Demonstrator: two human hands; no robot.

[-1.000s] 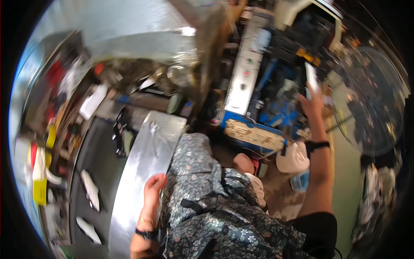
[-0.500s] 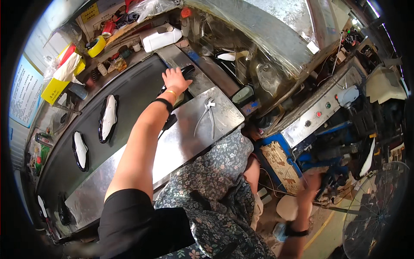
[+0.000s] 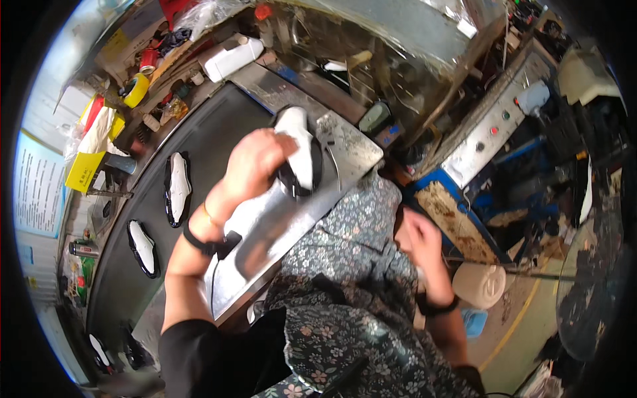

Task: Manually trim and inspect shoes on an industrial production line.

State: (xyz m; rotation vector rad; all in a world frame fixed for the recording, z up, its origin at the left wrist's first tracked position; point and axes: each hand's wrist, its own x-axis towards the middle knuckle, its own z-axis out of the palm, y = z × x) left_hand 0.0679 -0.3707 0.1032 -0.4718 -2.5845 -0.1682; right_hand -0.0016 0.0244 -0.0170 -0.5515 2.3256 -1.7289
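My left hand [image 3: 255, 162] is closed on the side of a glossy black shoe [image 3: 302, 149] with a white underside. The shoe is turned sole up above the metal plate [image 3: 361, 156], tilted with one end toward my body. Behind it, most of the pliers is hidden; one thin handle [image 3: 336, 166] shows to the right. My right hand [image 3: 421, 242] is slightly blurred beside the apron, its fingers loosely bent and apart, with nothing visible in it.
Two more white-soled black shoes, one near [image 3: 142, 247] and one farther [image 3: 177, 189], lie on the dark belt [image 3: 222, 126]. A white jug [image 3: 232, 58] stands behind the belt. To the right is a control panel [image 3: 494, 123] with buttons. A pale plastic container [image 3: 479, 285] stands on the floor.
My left hand has come back toward me and now holds the shoe sole up over the metal plate. My right hand has moved from the machine at the right to beside the apron.
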